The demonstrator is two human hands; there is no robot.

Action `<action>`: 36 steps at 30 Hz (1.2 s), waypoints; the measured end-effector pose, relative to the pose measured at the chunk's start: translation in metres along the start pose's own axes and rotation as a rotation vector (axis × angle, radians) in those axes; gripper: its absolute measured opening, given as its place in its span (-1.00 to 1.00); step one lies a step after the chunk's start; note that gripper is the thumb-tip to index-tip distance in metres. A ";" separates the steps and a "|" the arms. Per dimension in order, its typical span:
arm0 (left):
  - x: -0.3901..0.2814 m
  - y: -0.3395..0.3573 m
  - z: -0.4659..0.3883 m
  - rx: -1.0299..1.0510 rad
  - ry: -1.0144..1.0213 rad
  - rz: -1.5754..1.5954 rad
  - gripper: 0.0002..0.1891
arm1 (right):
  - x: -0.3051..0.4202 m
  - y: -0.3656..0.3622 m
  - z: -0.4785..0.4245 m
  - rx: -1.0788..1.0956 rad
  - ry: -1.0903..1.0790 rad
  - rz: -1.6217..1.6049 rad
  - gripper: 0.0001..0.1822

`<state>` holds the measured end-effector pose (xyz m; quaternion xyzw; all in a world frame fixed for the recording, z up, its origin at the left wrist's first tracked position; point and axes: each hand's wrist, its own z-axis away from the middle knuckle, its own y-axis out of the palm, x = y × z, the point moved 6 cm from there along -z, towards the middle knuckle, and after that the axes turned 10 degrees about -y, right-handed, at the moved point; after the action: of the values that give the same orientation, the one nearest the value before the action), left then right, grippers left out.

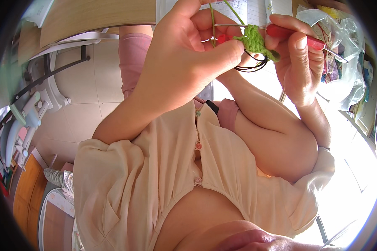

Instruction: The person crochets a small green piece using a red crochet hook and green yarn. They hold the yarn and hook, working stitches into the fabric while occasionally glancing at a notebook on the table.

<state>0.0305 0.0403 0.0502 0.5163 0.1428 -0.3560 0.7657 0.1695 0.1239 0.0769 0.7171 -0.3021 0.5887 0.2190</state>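
Note:
A small piece of green crochet (253, 40) is pinched between the thumb and fingers of my left hand (194, 53). Green yarn (234, 12) runs up from it, and a strand passes over my left fingers. My right hand (301, 59) grips a crochet hook by its red handle (315, 42). The hook's thin metal shaft (229, 25) lies across the top of the green piece, pointing left. From the handle's other end sticks a second metal tip (337, 56). A black elastic loop (254, 68) hangs just below the crochet. Something small and red (221, 38) shows behind my left thumb.
Papers with handwriting (254, 11) lie beyond my hands, beside a wooden tabletop (97, 14). At the right, a clear plastic bag (348, 40) holds yarn in several colours. A chair with a wheeled base (47, 84) stands on the tiled floor (78, 84) at left.

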 end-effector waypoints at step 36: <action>0.002 0.012 -0.005 0.248 -0.132 0.408 -0.31 | 0.044 0.028 -0.014 0.335 -0.545 0.554 -0.66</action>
<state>0.0417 0.0465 0.0552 0.6002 -0.0593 -0.2419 0.7601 0.1454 0.1050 0.1215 0.7640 -0.4303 0.4550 -0.1550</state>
